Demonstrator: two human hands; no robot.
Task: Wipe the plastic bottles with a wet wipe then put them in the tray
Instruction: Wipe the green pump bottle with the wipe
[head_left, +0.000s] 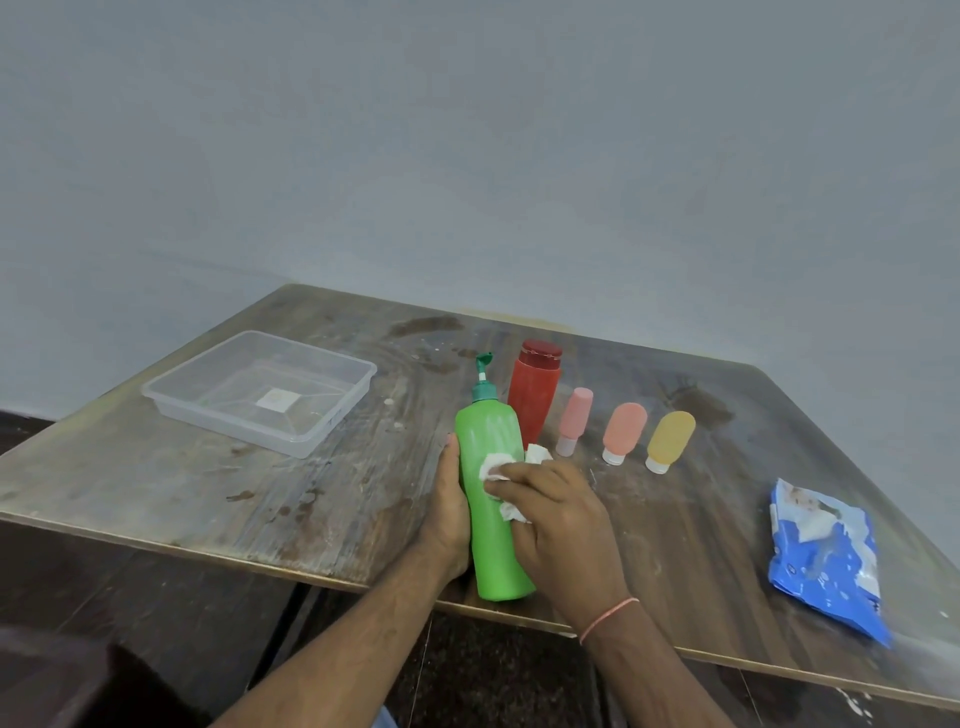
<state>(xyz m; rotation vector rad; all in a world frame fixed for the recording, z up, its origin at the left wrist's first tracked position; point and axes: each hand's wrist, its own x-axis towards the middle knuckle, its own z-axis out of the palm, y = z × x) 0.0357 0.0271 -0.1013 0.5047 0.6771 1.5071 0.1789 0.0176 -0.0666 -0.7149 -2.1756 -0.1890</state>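
A tall green pump bottle (493, 540) stands near the table's front edge. My left hand (445, 514) grips its left side. My right hand (558, 525) presses a crumpled white wet wipe (501, 470) against the bottle's front, with part of the wipe sticking out behind the fingers. Behind the green bottle stands a red bottle (535, 395). To its right are a pink bottle (574, 421), an orange-pink bottle (623, 431) and a yellow bottle (670, 439), all cap down. The clear plastic tray (332, 415) lies at the back left with nothing in it.
A blue wet-wipe pack (826, 558) lies near the table's right edge. The worn wooden table (260, 493) has stains and a bare stretch between the tray and the bottles. A grey wall rises behind it.
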